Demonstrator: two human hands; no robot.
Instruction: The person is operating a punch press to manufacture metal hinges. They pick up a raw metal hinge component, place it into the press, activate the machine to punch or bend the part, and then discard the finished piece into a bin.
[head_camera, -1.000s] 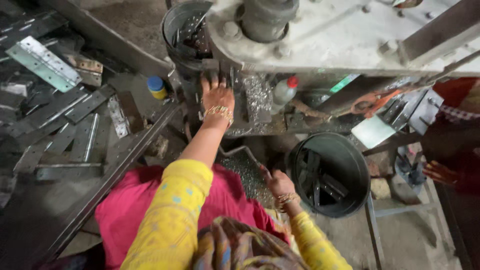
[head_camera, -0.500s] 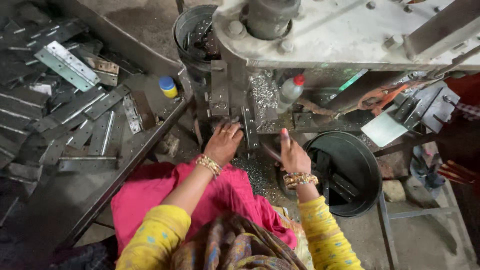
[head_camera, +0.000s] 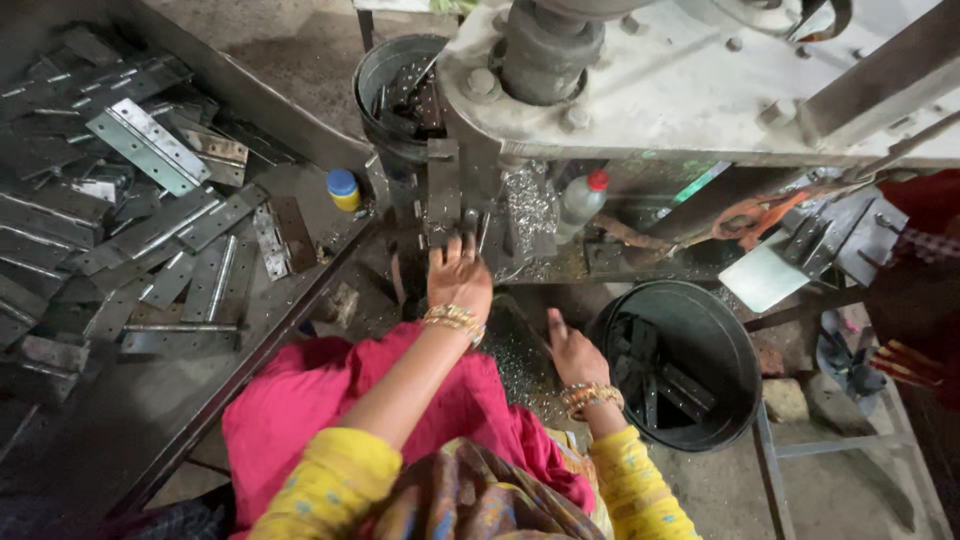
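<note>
Head view: our left hand (head_camera: 458, 275) reaches the press bed, fingers spread on a flat metal hinge plate (head_camera: 443, 195) just beyond the fingertips. Our right hand (head_camera: 572, 352) rests open, empty. Stiff, heavy, sharp-edged steel, we judge; grip its long edges.

Your left hand (head_camera: 458, 275) reaches forward, back upward, fingers bent down, its bare forearm stretched out straight. Your right hand (head_camera: 572, 350) sits nearer your body, lower, fingers loosely together, wrist bent, sleeve covering the forearm.
</note>
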